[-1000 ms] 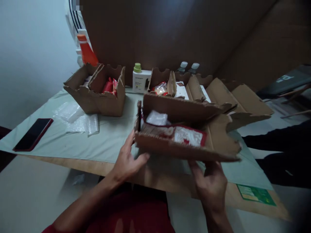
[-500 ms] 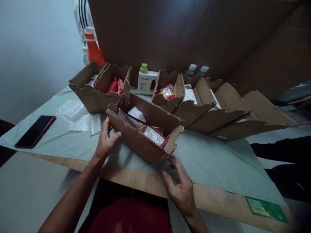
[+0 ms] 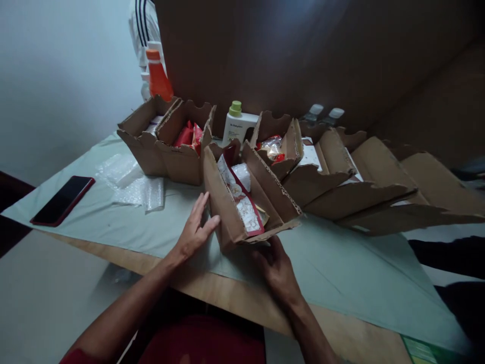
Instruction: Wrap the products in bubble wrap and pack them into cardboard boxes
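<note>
An open cardboard box (image 3: pixel 224 207) stands on the cloth in front of me, its narrow end toward me. Inside lie a patterned pouch with a dark red edge (image 3: pixel 248 215) and a bubble-wrapped item (image 3: pixel 241 177). My left hand (image 3: pixel 197 227) is open, fingers stretched out along the box's left side. Close under the near end is my right hand (image 3: pixel 278 270), its thumb and fingers apart and curved. The box hides some of its fingertips, and I cannot tell how firmly they touch.
Several cardboard boxes with goods line the back, among them one with red packets (image 3: pixel 187 135). A white bottle with a green cap (image 3: pixel 237 124) and an orange bottle (image 3: pixel 159 76) stand behind. Bubble wrap (image 3: pixel 138 187) and a phone (image 3: pixel 62 200) lie left. A person's sleeve (image 3: pixel 146 23) shows behind.
The box has turned so that its near end points more toward me. Both hands have moved with it, the left along its side, the right at its near end. The view has shifted slightly.
</note>
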`<state>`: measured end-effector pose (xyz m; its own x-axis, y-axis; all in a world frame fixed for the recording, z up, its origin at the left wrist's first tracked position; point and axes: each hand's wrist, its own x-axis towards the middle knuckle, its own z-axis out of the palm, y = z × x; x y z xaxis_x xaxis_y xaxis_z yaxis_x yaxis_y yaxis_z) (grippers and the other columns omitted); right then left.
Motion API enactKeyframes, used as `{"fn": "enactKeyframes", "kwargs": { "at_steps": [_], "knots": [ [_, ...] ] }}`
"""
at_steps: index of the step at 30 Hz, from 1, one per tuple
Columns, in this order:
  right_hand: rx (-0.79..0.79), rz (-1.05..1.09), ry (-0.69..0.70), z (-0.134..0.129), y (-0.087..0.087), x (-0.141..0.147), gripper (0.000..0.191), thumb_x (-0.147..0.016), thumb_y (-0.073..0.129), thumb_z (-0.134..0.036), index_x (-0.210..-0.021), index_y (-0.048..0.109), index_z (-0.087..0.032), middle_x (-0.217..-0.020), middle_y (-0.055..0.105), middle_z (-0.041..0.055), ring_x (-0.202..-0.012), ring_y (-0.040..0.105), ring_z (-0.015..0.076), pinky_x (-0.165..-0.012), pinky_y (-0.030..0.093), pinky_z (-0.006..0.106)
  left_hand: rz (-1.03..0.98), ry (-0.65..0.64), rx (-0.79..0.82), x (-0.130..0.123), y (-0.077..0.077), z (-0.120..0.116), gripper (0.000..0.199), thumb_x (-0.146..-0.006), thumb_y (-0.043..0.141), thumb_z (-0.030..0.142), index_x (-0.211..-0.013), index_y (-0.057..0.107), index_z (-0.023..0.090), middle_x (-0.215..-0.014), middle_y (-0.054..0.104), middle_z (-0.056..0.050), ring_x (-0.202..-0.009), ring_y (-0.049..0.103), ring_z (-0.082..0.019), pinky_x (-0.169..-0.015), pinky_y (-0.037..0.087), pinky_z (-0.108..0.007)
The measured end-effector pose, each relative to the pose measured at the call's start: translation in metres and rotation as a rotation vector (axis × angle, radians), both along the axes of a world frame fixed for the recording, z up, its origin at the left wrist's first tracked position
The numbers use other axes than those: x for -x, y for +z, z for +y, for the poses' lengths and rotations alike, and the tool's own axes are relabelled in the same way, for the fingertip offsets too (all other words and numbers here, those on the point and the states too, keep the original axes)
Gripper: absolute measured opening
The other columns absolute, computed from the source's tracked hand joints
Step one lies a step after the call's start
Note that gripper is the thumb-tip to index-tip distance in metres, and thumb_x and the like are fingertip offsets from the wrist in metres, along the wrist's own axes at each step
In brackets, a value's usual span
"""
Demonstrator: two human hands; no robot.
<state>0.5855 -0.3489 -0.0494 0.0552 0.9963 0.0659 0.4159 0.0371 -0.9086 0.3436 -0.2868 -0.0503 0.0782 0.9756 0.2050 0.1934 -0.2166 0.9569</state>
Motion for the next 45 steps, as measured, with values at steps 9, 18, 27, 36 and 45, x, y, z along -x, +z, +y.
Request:
{"fn": "enactKeyframes", "kwargs": {
  "at_steps": [9, 18, 27, 36, 45],
  "knots": [
    [-0.215, -0.266, 0.056, 0.009, 0.008, 0.007, 0.014, -0.094, 0.060, -0.035, -0.096, 0.065, -0.022, -0.085, 0.073, 0.0059, -0.069, 0.069, 0.0210, -0.065, 0.059, 0.032, 0.107, -0.019, -0.056, 0.007, -0.015, -0.041, 0.088, -0.082, 0.076, 0.038, -0.159, 0.036, 0.021, -0.158, 0.049, -0.016, -0.147, 0.046, -0.037, -0.122, 0.040, -0.055],
    [-0.440, -0.257, 0.139, 0.049, -0.021, 0.022, 0.042, -0.097, 0.053, -0.022, -0.139, 0.058, -0.020, -0.125, 0.074, 0.0131, -0.110, 0.073, 0.0255, -0.095, 0.062, 0.041, 0.205, 0.077, -0.125, 0.019, -0.002, 0.014, 0.059, -0.085, 0.062, 0.035, -0.140, 0.054, 0.016, -0.127, 0.069, -0.015, -0.114, 0.069, -0.027, -0.096, 0.059, -0.039],
    [-0.409, -0.293, 0.199, 0.040, -0.038, 0.026, 0.037, -0.096, 0.055, -0.018, -0.130, 0.068, -0.022, -0.140, 0.066, 0.0138, -0.127, 0.065, 0.0266, -0.106, 0.058, 0.046, 0.603, 0.331, 0.086, 0.016, 0.024, 0.110, 0.028, -0.086, 0.060, 0.038, -0.097, 0.074, 0.016, -0.086, 0.076, -0.009, -0.084, 0.070, -0.026, -0.081, 0.053, -0.038],
    [-0.457, -0.339, 0.246, 0.045, -0.030, 0.024, 0.023, -0.097, 0.055, -0.016, -0.110, 0.073, -0.022, -0.118, 0.077, 0.0109, -0.107, 0.073, 0.0252, -0.093, 0.061, 0.044, 0.482, 0.194, -0.050, 0.033, -0.011, 0.009, 0.039, -0.090, 0.062, 0.030, -0.127, 0.066, 0.017, -0.110, 0.077, -0.012, -0.094, 0.072, -0.023, -0.078, 0.058, -0.034],
    [-0.458, -0.285, 0.365, 0.134, 0.085, 0.108, 0.055, -0.096, 0.053, -0.021, -0.151, 0.048, -0.019, -0.098, 0.078, 0.0038, -0.078, 0.072, 0.0170, -0.080, 0.057, 0.031, 0.419, 0.171, -0.369, 0.059, -0.032, -0.054, 0.027, -0.091, 0.062, 0.011, -0.114, 0.072, 0.022, -0.107, 0.077, -0.008, -0.105, 0.070, -0.022, -0.092, 0.059, -0.037]
  ]
}}
